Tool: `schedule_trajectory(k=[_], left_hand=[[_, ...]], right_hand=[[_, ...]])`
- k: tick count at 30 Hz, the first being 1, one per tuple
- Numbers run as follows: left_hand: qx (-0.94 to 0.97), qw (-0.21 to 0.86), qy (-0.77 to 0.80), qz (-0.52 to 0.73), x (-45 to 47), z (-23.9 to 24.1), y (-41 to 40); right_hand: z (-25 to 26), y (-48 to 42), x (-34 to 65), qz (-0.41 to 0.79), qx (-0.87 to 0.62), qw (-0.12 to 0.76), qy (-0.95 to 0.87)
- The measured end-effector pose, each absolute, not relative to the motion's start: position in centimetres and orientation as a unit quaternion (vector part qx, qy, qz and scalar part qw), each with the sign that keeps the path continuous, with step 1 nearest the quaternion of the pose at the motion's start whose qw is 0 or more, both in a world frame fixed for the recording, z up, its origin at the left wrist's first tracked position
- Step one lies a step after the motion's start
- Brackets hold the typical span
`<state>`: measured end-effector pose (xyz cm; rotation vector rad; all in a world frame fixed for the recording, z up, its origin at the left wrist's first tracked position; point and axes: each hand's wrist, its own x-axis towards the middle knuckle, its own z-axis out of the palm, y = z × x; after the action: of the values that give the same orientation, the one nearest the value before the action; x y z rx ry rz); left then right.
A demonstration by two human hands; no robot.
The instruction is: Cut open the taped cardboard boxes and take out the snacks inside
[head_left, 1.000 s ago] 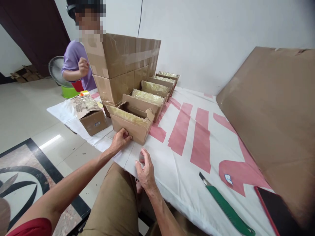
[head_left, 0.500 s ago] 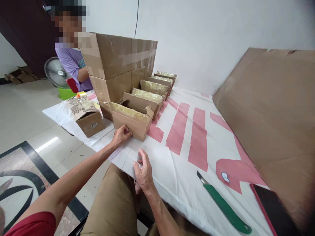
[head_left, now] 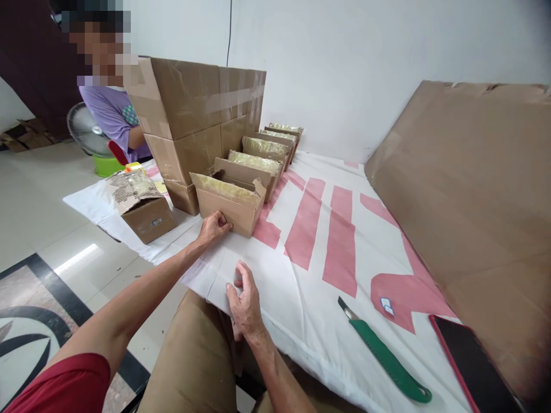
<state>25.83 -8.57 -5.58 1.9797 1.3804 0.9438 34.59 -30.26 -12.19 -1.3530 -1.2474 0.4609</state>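
Left hand (head_left: 215,227) curled against the near box (head_left: 230,205) on the desk (head_left: 286,295), its grip unclear; right hand (head_left: 243,298) half-open, empty, by the near edge.
More boxes (head_left: 253,163) line up beyond; stacked cartons (head_left: 187,98) stand left, a green knife (head_left: 385,355) lies right.

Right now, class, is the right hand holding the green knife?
No, the green knife lies on the tablecloth, apart from the right hand.

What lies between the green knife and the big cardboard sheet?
Between knife and sheet, the head view shows a small white label and a red-edged phone on the cloth.
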Motion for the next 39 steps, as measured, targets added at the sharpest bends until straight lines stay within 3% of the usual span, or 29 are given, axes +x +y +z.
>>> schedule_trajectory(k=[29,39], left_hand=[[0.751,0.259,0.527,0.301,30.9,-5.3,-3.5],[0.807,0.262,0.451,0.278,29.2,-4.1,-8.6]], right_hand=[[-11.6,-30.7,34.7,0.249,-0.586,0.578,-0.510],[-11.3,-30.1,34.8,0.218,-0.594,0.577,-0.516]])
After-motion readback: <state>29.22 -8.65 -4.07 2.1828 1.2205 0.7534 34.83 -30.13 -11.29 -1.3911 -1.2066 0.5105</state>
